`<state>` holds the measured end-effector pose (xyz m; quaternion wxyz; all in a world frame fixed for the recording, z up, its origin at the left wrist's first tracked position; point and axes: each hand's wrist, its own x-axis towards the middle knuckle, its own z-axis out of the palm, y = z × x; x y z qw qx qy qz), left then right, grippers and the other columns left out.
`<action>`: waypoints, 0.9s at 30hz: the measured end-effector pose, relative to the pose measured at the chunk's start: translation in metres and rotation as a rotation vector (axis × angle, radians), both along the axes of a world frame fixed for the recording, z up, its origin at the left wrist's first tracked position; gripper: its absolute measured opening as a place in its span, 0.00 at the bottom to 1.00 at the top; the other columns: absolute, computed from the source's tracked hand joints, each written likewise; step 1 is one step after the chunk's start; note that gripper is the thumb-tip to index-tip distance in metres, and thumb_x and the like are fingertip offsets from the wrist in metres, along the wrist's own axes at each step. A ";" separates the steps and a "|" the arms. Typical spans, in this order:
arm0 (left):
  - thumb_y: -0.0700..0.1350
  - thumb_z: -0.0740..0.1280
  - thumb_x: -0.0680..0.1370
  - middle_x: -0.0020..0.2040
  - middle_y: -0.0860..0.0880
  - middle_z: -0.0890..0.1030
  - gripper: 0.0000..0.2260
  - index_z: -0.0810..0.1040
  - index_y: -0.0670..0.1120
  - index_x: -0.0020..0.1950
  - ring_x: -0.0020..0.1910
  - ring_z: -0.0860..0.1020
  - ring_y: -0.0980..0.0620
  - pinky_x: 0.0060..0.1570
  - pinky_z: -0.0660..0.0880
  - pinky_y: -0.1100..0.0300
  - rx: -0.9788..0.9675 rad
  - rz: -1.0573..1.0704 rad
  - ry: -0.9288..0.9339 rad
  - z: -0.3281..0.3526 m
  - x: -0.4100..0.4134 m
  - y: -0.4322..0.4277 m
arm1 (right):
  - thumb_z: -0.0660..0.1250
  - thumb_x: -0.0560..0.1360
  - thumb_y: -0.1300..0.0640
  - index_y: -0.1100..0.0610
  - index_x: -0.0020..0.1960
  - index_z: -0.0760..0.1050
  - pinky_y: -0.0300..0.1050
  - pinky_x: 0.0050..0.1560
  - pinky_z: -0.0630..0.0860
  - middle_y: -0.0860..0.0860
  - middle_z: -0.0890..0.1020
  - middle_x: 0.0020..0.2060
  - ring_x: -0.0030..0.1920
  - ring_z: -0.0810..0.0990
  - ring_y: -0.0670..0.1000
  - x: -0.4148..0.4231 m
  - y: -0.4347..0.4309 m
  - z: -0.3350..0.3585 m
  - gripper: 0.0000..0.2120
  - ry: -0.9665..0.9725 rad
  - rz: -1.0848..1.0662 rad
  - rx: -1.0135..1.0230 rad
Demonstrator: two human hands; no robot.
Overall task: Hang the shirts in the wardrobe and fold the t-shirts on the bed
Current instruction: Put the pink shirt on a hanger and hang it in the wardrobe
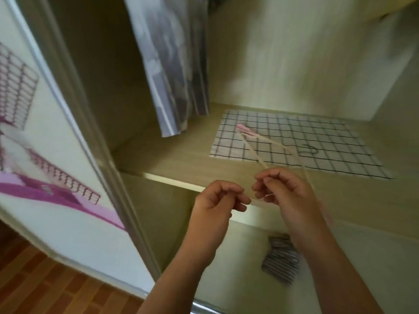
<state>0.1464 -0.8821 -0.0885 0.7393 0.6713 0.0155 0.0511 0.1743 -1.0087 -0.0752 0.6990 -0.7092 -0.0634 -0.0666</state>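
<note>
I am looking into an open wardrobe. My right hand (281, 189) grips a thin pale hanger (251, 141) with pink ends, blurred by motion, held over the front of the wooden shelf (172, 159). Its dark hook (308, 151) shows above the checked sheet (317, 141) lying on that shelf. My left hand (217, 200) is just left of the right one with its fingers curled. The blur hides whether they pinch the hanger's thin bar. Grey patterned shirts (174, 64) hang at the upper left of the compartment.
The wardrobe's sliding door (45, 155), with a purple print, stands at the left beside its metal frame. A folded striped cloth (281, 259) lies in the lower compartment under the shelf. Wooden floor (34, 279) shows at the bottom left.
</note>
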 end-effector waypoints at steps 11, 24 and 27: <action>0.35 0.58 0.78 0.35 0.54 0.82 0.09 0.75 0.47 0.44 0.36 0.81 0.58 0.37 0.72 0.67 0.046 -0.160 0.156 -0.013 0.032 -0.084 | 0.66 0.74 0.61 0.48 0.43 0.74 0.45 0.43 0.76 0.48 0.78 0.42 0.44 0.78 0.50 0.016 -0.085 -0.026 0.07 0.077 -0.340 -0.292; 0.36 0.61 0.78 0.50 0.52 0.78 0.09 0.76 0.46 0.53 0.49 0.75 0.57 0.44 0.69 0.68 0.106 0.086 0.127 -0.049 0.087 -0.091 | 0.73 0.69 0.45 0.55 0.71 0.61 0.50 0.64 0.68 0.52 0.66 0.63 0.64 0.67 0.53 0.055 -0.082 -0.057 0.37 0.197 -0.278 -0.733; 0.37 0.61 0.78 0.51 0.52 0.79 0.09 0.76 0.47 0.54 0.49 0.75 0.58 0.42 0.68 0.68 0.111 0.090 0.146 -0.053 0.092 -0.089 | 0.71 0.70 0.43 0.57 0.74 0.56 0.47 0.67 0.63 0.54 0.66 0.66 0.67 0.64 0.54 0.064 -0.077 -0.058 0.41 0.183 -0.275 -0.893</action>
